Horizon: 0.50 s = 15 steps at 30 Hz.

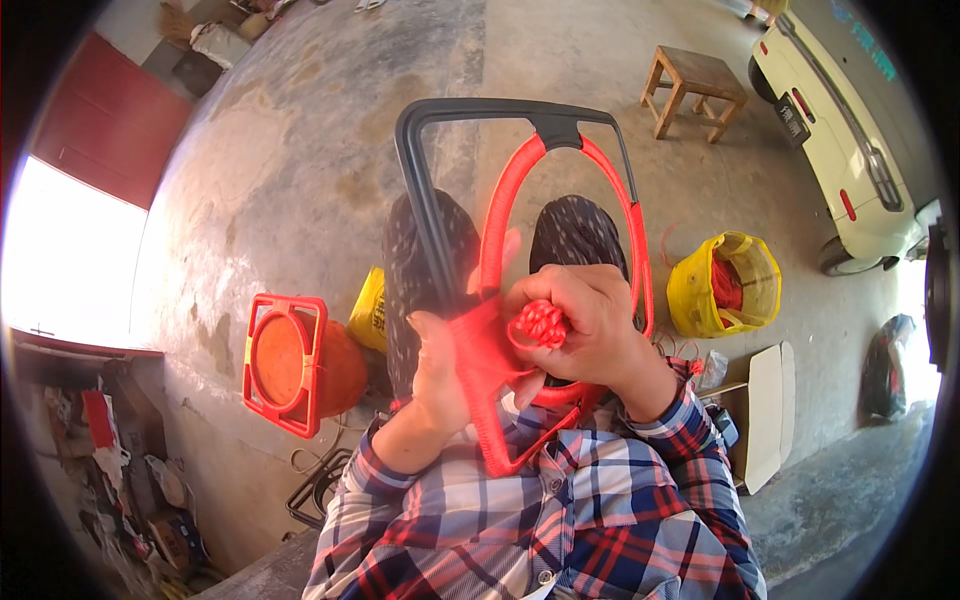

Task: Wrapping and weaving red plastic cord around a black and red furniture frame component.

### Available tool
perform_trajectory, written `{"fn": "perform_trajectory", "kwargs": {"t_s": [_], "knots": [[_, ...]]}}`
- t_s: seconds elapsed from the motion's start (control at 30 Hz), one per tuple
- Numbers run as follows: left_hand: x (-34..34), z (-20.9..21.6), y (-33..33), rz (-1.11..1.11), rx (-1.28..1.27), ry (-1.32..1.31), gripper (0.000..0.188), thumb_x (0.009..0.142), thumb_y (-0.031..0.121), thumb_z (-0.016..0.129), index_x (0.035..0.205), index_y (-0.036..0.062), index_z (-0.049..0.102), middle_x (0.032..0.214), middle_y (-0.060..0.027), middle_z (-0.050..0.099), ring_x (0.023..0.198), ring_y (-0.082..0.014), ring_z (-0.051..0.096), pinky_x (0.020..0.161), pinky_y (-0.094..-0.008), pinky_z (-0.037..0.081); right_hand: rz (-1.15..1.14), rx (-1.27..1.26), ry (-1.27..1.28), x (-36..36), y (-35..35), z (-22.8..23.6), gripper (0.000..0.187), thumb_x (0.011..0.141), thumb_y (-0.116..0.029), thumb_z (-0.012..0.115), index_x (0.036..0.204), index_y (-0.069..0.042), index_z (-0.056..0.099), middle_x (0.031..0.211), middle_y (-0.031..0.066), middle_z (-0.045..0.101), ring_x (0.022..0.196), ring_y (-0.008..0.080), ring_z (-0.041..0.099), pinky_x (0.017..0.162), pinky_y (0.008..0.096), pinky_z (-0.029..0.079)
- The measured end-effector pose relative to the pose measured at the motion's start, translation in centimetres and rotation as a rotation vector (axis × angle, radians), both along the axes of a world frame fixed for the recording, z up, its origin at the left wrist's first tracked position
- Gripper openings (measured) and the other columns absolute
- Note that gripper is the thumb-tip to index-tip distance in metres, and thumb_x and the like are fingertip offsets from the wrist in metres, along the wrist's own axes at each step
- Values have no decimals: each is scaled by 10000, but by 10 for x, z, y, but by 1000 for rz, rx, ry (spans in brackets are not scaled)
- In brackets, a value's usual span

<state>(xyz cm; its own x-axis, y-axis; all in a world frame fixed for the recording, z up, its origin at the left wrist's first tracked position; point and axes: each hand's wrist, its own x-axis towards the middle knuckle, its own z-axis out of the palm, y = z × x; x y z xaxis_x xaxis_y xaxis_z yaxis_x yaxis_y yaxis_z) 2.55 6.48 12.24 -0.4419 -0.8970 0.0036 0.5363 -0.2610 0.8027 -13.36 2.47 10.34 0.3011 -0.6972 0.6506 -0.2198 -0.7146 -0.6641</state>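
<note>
A frame with a black rectangular outer bar (424, 200) and an inner ring (508, 190) wound in red cord stands tilted over my lap. My left hand (438, 375) holds its near left part, thumb on the near side and some fingers showing behind the ring. Red wrapping there is blurred by motion. Inside the ring, my right hand (598, 318) is closed around a bundle of red cord (541, 325), its looped end facing up. Strands stretch between the bundle and the frame's left side. The frame's near corner is wrapped in red too.
To the left, a finished-looking red frame (312, 365) leans on an orange round object (345, 370). A yellow bag (690, 290) with red cord stands at right. Beyond are a wooden stool (697, 75) and a parked vehicle (850, 130). An open cardboard box (765, 420) sits near my right elbow.
</note>
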Motion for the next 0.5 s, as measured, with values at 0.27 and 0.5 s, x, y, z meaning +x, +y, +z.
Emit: {"fn": "perform_trajectory", "kwargs": {"t_s": [0.27,0.5], "knots": [[-2,-5,2,50,63,-2,1134,757,888,277,1526,75,89,1074,-159,603,509,-206,513,448,-299,398,221,208,-155,-5,-9,-9,224,680,-116,754,870,-74,642,706,78,644,619,220,650,560,298,494],[0,-11,-2,38,33,-75,1141,739,907,249,1534,110,58,1035,-168,636,483,-203,511,457,-295,393,333,631,-328,-4,-6,-12,41,853,9,635,877,-4,604,702,-3,600,592,49,532,527,213,437]]}}
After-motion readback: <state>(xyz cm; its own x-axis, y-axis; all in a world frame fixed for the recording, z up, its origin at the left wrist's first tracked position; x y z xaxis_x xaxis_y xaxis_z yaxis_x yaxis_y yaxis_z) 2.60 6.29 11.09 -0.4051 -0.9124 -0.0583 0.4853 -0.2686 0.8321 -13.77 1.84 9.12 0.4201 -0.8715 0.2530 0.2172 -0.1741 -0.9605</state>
